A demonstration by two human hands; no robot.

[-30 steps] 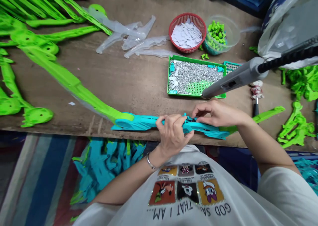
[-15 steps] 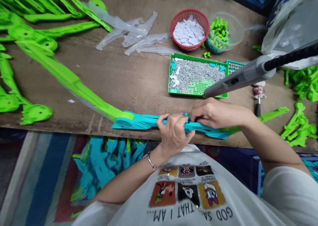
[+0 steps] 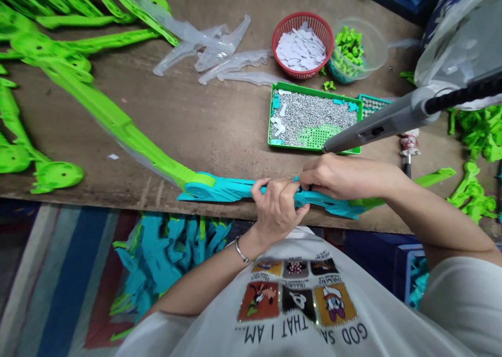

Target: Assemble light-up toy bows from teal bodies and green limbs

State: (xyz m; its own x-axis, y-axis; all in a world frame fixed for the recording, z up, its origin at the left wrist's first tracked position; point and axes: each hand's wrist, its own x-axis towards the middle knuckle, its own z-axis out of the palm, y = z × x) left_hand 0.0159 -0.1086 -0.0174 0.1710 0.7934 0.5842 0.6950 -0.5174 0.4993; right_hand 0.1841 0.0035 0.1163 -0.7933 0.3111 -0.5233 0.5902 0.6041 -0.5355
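Observation:
A long plastic toy bow (image 3: 231,189), teal in the middle with bright green limbs, lies along the front edge of the table. My left hand (image 3: 277,205) is closed around its teal middle, fingers over the top and thumb on the near side. Against the same middle, just to the right, my right hand (image 3: 329,175) is closed in a pinch over a small dark spot. Whatever its fingertips hold is hidden. Behind that hand, a grey electric screwdriver (image 3: 372,119) slants down with its tip at a green tray (image 3: 314,147) of small metal screws.
A red basket (image 3: 275,59) of white pieces and a clear tub (image 3: 378,59) of small green parts stand behind the tray. Clear plastic pieces (image 3: 235,61) lie left of them. Green limbs (image 3: 58,176) crowd the left side. Teal parts (image 3: 157,257) are heaped below the table edge.
My right hand has tilted slightly, and its fingertips now cover more of the bow's middle. My left hand keeps its grip. The whole view has shifted a little.

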